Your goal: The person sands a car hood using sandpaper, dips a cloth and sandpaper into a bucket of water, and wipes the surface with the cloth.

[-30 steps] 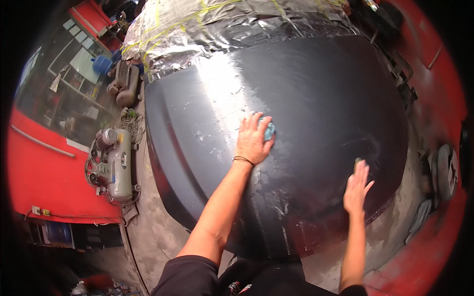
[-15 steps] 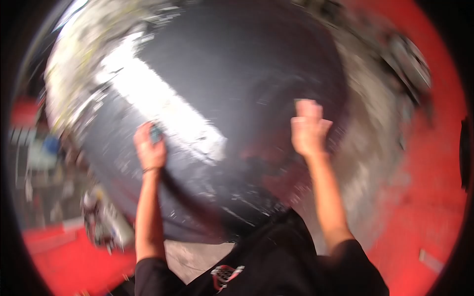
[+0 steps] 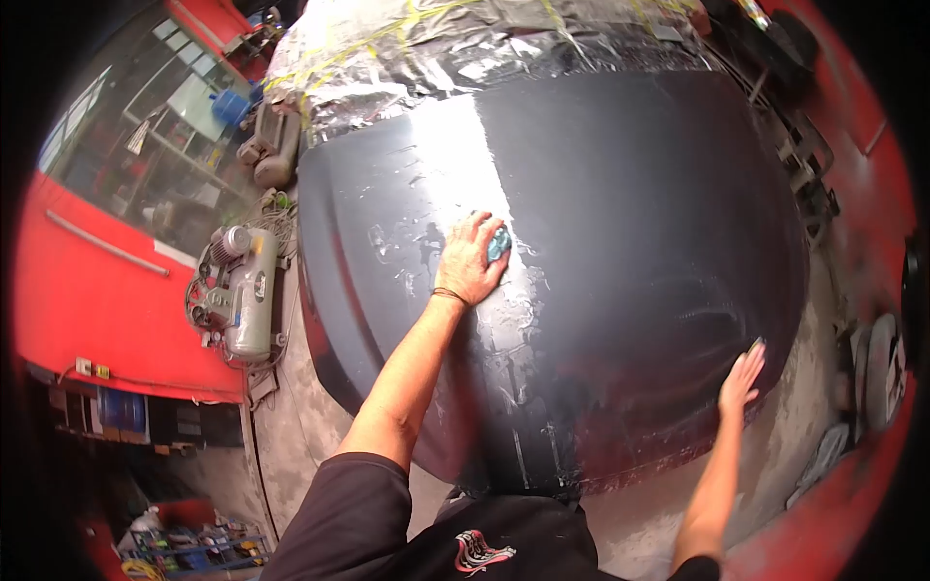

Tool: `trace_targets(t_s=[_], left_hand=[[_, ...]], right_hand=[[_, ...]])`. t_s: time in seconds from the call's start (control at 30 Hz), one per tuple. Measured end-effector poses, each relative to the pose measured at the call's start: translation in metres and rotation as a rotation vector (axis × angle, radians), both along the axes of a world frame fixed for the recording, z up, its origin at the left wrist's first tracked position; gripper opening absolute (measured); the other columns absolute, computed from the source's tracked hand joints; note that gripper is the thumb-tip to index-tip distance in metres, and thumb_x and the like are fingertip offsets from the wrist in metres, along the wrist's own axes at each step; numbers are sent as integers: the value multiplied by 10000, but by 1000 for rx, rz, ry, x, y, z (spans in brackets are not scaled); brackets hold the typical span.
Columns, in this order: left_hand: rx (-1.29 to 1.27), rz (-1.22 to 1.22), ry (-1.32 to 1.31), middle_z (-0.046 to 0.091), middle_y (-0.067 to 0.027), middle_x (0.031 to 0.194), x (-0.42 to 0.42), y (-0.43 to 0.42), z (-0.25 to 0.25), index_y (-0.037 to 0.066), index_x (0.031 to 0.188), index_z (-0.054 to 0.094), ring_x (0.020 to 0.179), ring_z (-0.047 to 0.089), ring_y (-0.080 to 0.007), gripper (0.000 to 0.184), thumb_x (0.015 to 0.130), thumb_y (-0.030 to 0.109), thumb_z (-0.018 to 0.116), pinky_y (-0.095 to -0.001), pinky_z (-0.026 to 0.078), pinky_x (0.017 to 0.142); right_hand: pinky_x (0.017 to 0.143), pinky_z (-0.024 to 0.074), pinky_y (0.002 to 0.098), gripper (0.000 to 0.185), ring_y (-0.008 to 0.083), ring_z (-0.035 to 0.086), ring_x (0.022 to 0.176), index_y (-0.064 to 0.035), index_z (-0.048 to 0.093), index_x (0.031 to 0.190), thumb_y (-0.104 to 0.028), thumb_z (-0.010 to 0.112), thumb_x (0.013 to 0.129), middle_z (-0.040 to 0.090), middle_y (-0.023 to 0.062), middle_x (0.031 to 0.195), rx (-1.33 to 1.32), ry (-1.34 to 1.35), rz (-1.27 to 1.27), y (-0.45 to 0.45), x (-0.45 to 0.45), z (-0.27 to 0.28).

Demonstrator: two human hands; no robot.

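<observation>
A dark car hood (image 3: 620, 203) spreads in front of me, with a bright reflection and wet-looking streaks down its left half. My left hand (image 3: 470, 259) lies on the wet part, its fingers curled around a crumpled blue-green pad (image 3: 499, 244). Whether that pad is cloth or sponge I cannot tell. On the hood's near right side rests my right hand (image 3: 742, 382), flat with the fingers stretched out. A small pale edge shows at its fingertips, too small to name. The palm side is hidden.
Plastic sheeting (image 3: 387, 63) with yellow tape covers the area beyond the hood. On the left stand an air compressor (image 3: 247, 295) and a red wall (image 3: 107, 290) with a window. A loaded rack (image 3: 199, 547) sits at lower left. Car parts (image 3: 880, 373) lie along the right.
The view has swung and sharpened from blur. Both hands appear farther right in view; the right is lower and nearer the hood's right edge. The left still holds the blue-green pad.
</observation>
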State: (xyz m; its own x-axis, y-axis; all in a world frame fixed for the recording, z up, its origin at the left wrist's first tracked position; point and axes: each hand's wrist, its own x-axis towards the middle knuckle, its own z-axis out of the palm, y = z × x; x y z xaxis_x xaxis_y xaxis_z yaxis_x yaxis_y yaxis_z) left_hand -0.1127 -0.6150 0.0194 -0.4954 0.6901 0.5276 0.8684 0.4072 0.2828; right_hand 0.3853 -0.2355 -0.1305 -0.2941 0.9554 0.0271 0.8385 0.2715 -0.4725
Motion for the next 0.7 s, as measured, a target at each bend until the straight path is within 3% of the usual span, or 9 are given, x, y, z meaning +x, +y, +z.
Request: trace_targets(t_s=[0.03, 0.1, 0.13, 0.17, 0.2, 0.27, 0.4, 0.53, 0.7], left_hand=[[19, -3, 24, 613, -204, 1472, -1, 0, -1, 94, 1420, 632, 1429, 537, -440, 543, 909, 199, 780, -547, 398, 1234], [23, -71, 10, 669, -176, 1374, 4, 2, 12, 93, 1348, 653, 1344, 593, -409, 490, 871, 142, 755, -536, 424, 1169], [35, -97, 61, 679, -168, 1336, 2, 6, 7, 91, 1315, 653, 1291, 604, -413, 468, 860, 122, 757, -537, 434, 1129], [21, -91, 107, 675, -182, 1348, 2, 7, 11, 78, 1322, 656, 1276, 604, -427, 479, 854, 106, 753, -536, 444, 1122], [0, -96, 109, 670, -206, 1374, -2, 0, 8, 51, 1360, 650, 1292, 597, -447, 482, 889, 95, 743, -543, 450, 1134], [-30, -97, 82, 638, -250, 1457, -6, 0, 3, 16, 1449, 627, 1394, 563, -451, 494, 980, 122, 737, -537, 410, 1221], [-102, -97, 99, 563, -210, 1590, -15, -3, -2, 25, 1546, 561, 1509, 478, -411, 544, 1071, 242, 710, -519, 363, 1262], [-127, -95, 79, 567, -191, 1587, -22, 1, -24, 44, 1571, 539, 1510, 479, -396, 549, 1088, 261, 685, -514, 367, 1258], [-146, -98, 113, 573, -178, 1581, -32, -5, -24, 52, 1588, 529, 1500, 489, -386, 551, 1098, 266, 665, -511, 366, 1258]], right_hand=[[1308, 148, 734, 700, 333, 128, 1722, -208, 144, 1806, -531, 275, 1199, 147, 64, 1877, 17, -13, -66, 40, 4, -14], [1207, 360, 706, 595, 383, 380, 1577, -146, 377, 1697, -388, 401, 1154, 401, 111, 1726, 73, -22, -62, -10, -30, 51], [1228, 331, 717, 584, 405, 338, 1614, -130, 405, 1686, -381, 421, 1158, 367, 154, 1749, 73, 47, -29, -55, -31, 60], [1257, 248, 755, 620, 426, 254, 1665, -117, 370, 1713, -381, 454, 1158, 297, 191, 1791, 178, -184, -27, -111, -40, 59], [1277, 128, 791, 672, 436, 151, 1705, -115, 292, 1756, -386, 456, 1164, 196, 204, 1838, 186, -129, 62, -164, -41, 46], [1296, 13, 787, 705, 395, 82, 1726, -127, 207, 1790, -402, 420, 1177, 114, 145, 1873, -3, -25, 184, -237, -31, 38], [1302, -1, 782, 688, 321, 81, 1734, -140, 186, 1794, -442, 344, 1197, 110, 43, 1884, 38, 98, 55, -117, 3, 17], [1309, 17, 778, 668, 328, 80, 1732, -167, 201, 1793, -470, 280, 1202, 104, 48, 1885, -99, 128, -156, -16, 14, 18], [1306, -5, 776, 675, 348, 33, 1735, -123, 186, 1795, -441, 268, 1206, 71, 86, 1886, -81, 80, -9, -211, 4, 18]])
